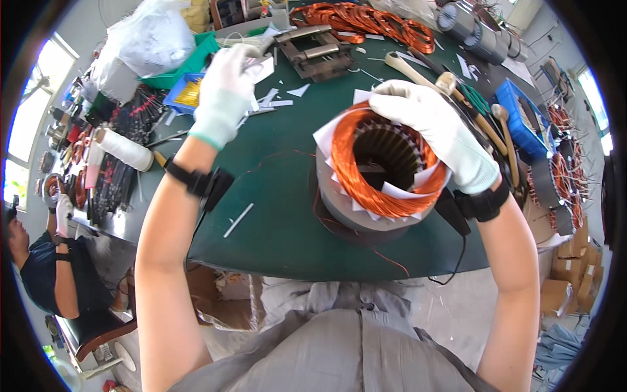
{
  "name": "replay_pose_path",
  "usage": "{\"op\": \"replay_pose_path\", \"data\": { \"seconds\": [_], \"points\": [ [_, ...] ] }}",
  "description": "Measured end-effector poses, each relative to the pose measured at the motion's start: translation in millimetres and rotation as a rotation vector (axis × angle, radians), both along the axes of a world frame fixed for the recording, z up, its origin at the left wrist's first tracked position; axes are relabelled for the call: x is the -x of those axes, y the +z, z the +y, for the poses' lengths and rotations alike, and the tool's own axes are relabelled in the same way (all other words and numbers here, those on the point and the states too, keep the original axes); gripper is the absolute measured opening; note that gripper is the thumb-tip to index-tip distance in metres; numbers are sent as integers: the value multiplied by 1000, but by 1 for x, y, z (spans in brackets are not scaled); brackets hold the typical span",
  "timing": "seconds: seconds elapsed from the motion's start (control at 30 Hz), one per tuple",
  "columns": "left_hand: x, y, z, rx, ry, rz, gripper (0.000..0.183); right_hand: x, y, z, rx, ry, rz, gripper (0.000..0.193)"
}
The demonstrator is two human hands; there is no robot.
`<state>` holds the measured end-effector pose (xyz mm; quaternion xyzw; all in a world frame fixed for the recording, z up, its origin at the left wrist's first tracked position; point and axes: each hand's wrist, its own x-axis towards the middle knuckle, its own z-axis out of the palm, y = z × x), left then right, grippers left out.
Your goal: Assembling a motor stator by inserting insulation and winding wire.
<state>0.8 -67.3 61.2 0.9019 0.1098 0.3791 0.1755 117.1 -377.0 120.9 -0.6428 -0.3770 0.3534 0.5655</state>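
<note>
Got a copper-wound stator on the green bench, right of centre.
Got the right hand half-curled against its far rim, left hand bent-fingered near the small blue bin, by some white paper; can't tell about a grip with either.

Dark green tabletop: grey cylindrical copper-wound stator, thin white strip, blue plastic bin at far right.

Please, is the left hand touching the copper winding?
Apart. The head view shows green tabletop plainly between the left hand and the copper winding.
</note>
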Motion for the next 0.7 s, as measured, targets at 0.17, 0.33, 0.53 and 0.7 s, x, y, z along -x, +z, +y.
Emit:
{"op": "replay_pose_path", "data": {
  "seconds": [0.17,0.33,0.53,0.7],
  "points": [
    [69,17,-56,385,4,-153,22,4,9,4,65,33,-72,26],
    [100,10,-104,825,-56,-228,16,-8,7,0,196,-51,-658,41],
    [94,16,-121,951,-188,-455,18,63,55,28,97,98,-1181,45],
    [88,38,-136,1171,-442,-721,24,59,43,42,-17,282,-1352,56]
  ]
}}
